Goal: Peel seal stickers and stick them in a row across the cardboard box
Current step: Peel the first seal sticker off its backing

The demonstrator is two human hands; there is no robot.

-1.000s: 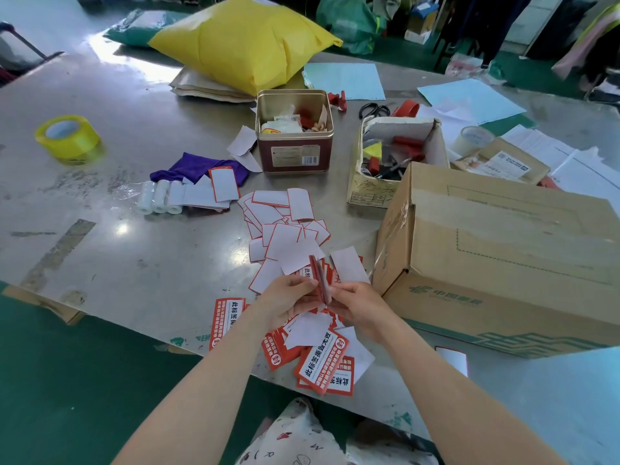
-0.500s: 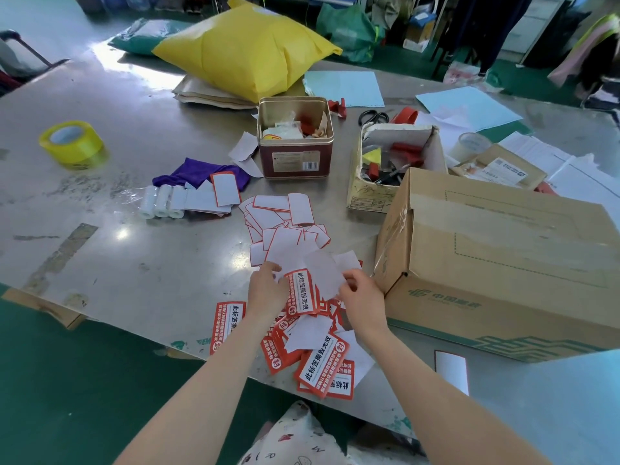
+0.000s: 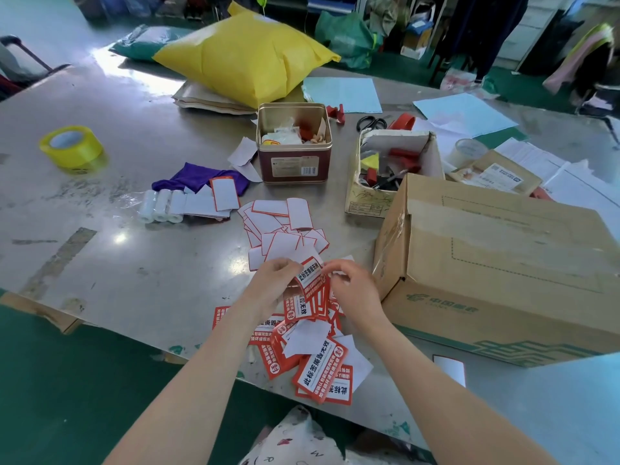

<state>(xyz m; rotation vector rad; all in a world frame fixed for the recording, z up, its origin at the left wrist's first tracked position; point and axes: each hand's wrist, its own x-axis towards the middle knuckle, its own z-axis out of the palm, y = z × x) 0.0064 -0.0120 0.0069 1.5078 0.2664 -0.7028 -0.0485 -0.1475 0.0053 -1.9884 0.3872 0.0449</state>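
Left hand [image 3: 273, 283] and right hand [image 3: 352, 286] close together above the table [image 3: 134, 263], both pinching one red-and-white sticker [image 3: 310, 275] held between them, printed side up, tilted. Just beyond the fingers, a heap of white backings [image 3: 285, 229]; beneath the wrists, more stickers [image 3: 318, 367] at the near edge. To the right of the right hand, close beside, the box [image 3: 503, 270], top bare.
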